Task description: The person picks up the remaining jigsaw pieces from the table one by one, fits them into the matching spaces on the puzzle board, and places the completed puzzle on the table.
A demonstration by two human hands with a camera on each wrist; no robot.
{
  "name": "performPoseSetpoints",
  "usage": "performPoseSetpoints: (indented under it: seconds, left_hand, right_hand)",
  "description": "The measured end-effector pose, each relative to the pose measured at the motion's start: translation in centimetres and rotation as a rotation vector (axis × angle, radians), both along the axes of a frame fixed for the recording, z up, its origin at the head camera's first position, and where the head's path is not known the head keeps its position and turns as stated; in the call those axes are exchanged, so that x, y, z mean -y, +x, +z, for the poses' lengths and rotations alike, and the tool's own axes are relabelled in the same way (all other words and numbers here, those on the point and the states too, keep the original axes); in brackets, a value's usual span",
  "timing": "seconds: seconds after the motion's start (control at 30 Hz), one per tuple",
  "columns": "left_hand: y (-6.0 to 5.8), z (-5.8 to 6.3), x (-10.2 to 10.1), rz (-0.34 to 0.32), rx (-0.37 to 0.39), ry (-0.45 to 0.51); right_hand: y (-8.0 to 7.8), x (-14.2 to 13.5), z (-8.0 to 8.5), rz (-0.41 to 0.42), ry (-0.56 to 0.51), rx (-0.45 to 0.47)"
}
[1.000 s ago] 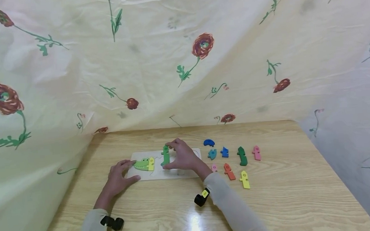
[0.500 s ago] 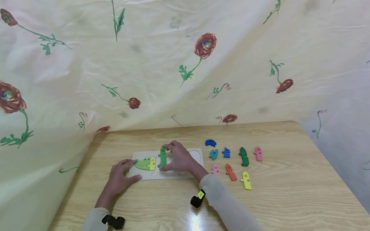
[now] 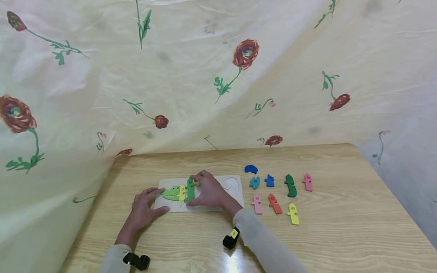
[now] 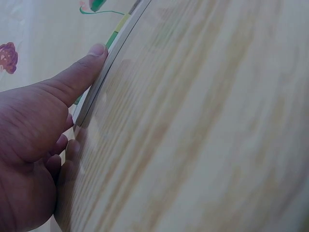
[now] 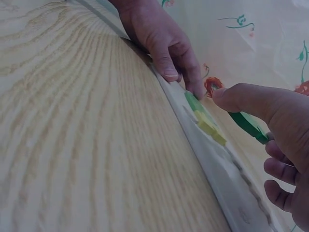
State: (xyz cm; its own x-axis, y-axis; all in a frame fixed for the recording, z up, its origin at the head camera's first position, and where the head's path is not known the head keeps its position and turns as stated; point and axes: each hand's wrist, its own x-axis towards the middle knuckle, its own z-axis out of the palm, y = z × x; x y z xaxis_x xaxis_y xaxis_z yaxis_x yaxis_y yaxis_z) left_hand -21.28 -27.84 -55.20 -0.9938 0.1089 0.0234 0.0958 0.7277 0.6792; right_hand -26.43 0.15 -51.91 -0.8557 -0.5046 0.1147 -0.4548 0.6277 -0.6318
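A pale puzzle board (image 3: 237, 197) lies on the table, with a light-green crocodile-head piece (image 3: 171, 194) in its left part. Right beside the head sits a yellow piece (image 3: 182, 193). My left hand (image 3: 144, 208) rests at the board's left end, its thumb (image 4: 79, 72) laid straight on the near edge and a fingertip at the snout. Between thumb and index finger, my right hand (image 3: 211, 191) pinches a long green puzzle piece (image 3: 190, 189) by its two ends. In the right wrist view this green piece (image 5: 248, 126) is tilted over the board, close to the yellow one.
Right of the board lie several loose pieces, among them a dark-green one (image 3: 290, 185), a red one (image 3: 275, 204), a yellow one (image 3: 293, 214) and a blue arched one (image 3: 251, 168). A flowered cloth (image 3: 185, 80) hangs behind the wooden table (image 3: 343, 204).
My right hand has moved left along the board with the green piece, bringing it up beside the yellow one. The left hand keeps its place on the board. The whole view has shifted slightly.
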Motion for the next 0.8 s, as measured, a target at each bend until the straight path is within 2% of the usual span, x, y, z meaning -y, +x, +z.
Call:
performPoseSetpoints:
  seconds: [0.53, 0.8]
  left_hand:
    - [0.0, 0.2, -0.1, -0.011, -0.01, -0.002]
    - [0.1, 0.3, -0.1, -0.002, 0.017, 0.017]
  right_hand:
    - [0.1, 0.9, -0.9, -0.014, 0.054, -0.031]
    - [0.2, 1.1, -1.2, -0.022, 0.081, -0.046]
